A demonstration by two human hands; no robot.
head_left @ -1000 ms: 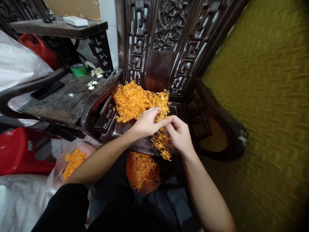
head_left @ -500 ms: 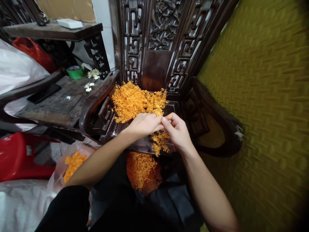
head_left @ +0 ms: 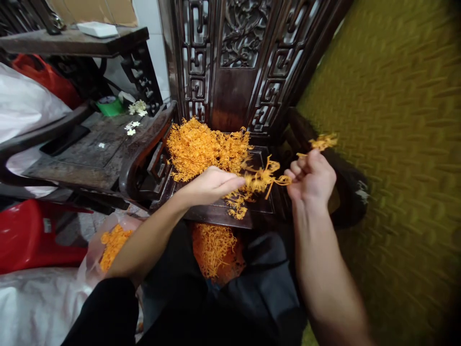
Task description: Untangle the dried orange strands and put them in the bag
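two hands, one left hand (head_left: 212,186) and one right hand (head_left: 313,178), are pictured with five lots of orange strands: one pile (head_left: 196,149), one loose cluster (head_left: 237,211), one heap (head_left: 214,245) at the knees, one near tuft (head_left: 264,179) between the hands and one far tuft (head_left: 323,141) at the right fist; single strands are too tangled to count. around them are two wooden chairs (head_left: 232,98), one small table (head_left: 126,41), one white box (head_left: 98,30), one roll of green tape (head_left: 111,107), one red stool (head_left: 32,235), one red bag (head_left: 50,79), one clear bag (head_left: 90,254) of orange pieces, two white sacks (head_left: 39,307) and three patches of white flowers (head_left: 138,108).
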